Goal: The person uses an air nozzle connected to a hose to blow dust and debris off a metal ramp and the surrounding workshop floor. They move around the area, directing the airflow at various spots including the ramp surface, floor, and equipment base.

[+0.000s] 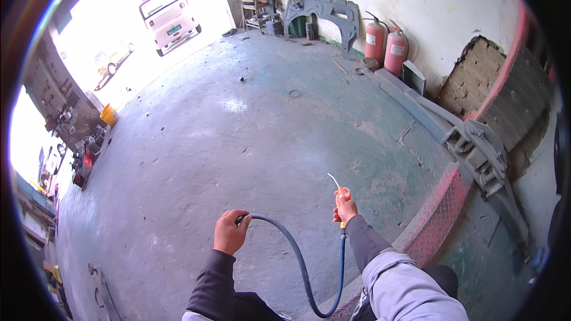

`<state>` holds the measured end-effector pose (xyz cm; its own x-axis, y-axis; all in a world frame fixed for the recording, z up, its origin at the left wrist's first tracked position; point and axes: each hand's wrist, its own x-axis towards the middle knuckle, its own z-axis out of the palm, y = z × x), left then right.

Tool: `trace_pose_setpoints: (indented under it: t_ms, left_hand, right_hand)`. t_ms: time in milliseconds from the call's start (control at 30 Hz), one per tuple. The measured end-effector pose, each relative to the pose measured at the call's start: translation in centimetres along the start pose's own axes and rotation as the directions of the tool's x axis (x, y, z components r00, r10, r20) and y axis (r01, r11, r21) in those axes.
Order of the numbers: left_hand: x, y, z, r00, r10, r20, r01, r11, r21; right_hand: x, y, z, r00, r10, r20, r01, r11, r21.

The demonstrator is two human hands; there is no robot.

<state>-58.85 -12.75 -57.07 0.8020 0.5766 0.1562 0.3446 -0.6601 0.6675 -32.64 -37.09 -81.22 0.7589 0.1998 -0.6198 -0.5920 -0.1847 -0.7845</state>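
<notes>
In my right hand (346, 208) is an orange air blow gun (343, 192), its thin pale nozzle pointing up and away over the floor. A dark blue hose (304, 268) joins the gun's lower end at a yellow and metal fitting (343, 226). From there it droops in a loop and rises to my left hand (229, 231), whose fingers are closed around it. Both hands are held out in front of me, apart from each other, above the grey-green floor (196, 160).
Right of me lies a red tread-plate ramp (437, 214) beside a grey metal lift arm (482, 157). Two fire extinguishers (395, 52) and a large grey car panel (324, 15) stand along the wall. A yellow bucket (109, 115) is at the left; a van (169, 16) stands outside the doorway.
</notes>
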Motion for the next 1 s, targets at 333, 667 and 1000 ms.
trace_pose_setpoints:
  t_ms: [333,667,1000]
  left_hand:
    - [-1.5,-3.0,-1.1,0.998,-0.056,0.005,0.056,0.997,-0.050]
    - [-1.6,0.0,0.0,0.997,-0.049,-0.054,0.046,0.998,-0.048]
    - [-0.9,1.9,3.1,0.994,0.035,-0.101,-0.031,0.999,0.038]
  right_hand:
    - [0.4,-5.1,-2.5,0.985,0.018,0.173,0.000,0.995,-0.103]
    - [6.9,-8.6,-20.2,0.992,0.122,-0.034,-0.114,0.977,0.179]
    - [14.9,-10.2,-35.4,0.835,0.078,-0.545,0.298,0.768,0.567]
